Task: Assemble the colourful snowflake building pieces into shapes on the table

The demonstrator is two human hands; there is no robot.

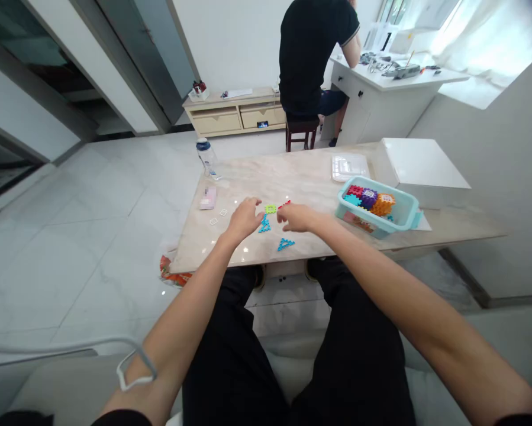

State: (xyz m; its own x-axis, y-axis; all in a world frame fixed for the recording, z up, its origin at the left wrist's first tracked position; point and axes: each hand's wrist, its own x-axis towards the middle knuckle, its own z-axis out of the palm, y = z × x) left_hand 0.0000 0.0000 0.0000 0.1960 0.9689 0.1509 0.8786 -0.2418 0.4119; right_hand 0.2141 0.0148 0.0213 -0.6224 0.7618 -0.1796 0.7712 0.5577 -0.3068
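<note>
Over the near part of the marble-look table [243,177], my left hand [247,220] is open, thumb apart from the fingers. By its fingertips lie a lime-green square toothed-edge tile [270,209] and, just below that, a blue triangular tile [264,224]. My right hand [296,218] hovers right of the green tile, fingers loosely curled with a gap to the thumb. A red toothed-edge tile [286,203] shows behind its fingers, partly hidden; whether they touch it is unclear. Another blue triangular tile [286,244] lies nearer the table's front edge, apart from both hands.
A light-blue bin [378,228] with colourful tiles stands right, beside a white box [425,168] and clear plastic container [350,166]. A water bottle [208,158], pink packet [208,197] and white frames [223,212] are left. A person [314,59] sits beyond.
</note>
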